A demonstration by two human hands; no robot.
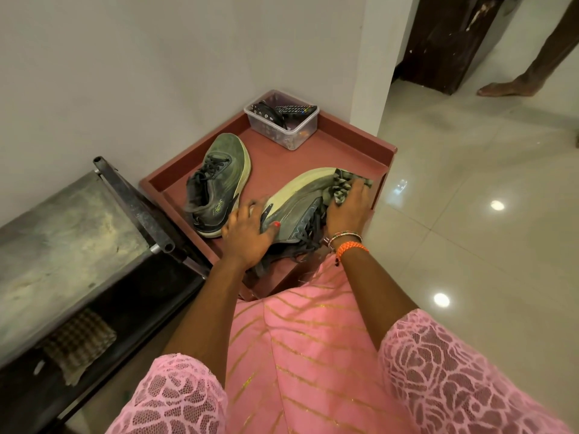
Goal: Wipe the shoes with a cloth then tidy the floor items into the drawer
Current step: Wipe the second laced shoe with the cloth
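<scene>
Biggest risk imo: the shoe (294, 208) is tipped on its side near the front edge of the red tray-top stand (354, 133), so a hard wipe could push it off. Loose laces may snag too. Left hand (247, 227) grips the heel end, right hand (347, 205) presses a patterned cloth (341, 186) on the toe. Shoe's grey-green w/ a grubby pale sole. Other shoe (216, 183) sits behind it.

Home hallway corner: glossy tiled floor (470, 245), white walls (125, 73), dark wooden door (445, 42).
</scene>
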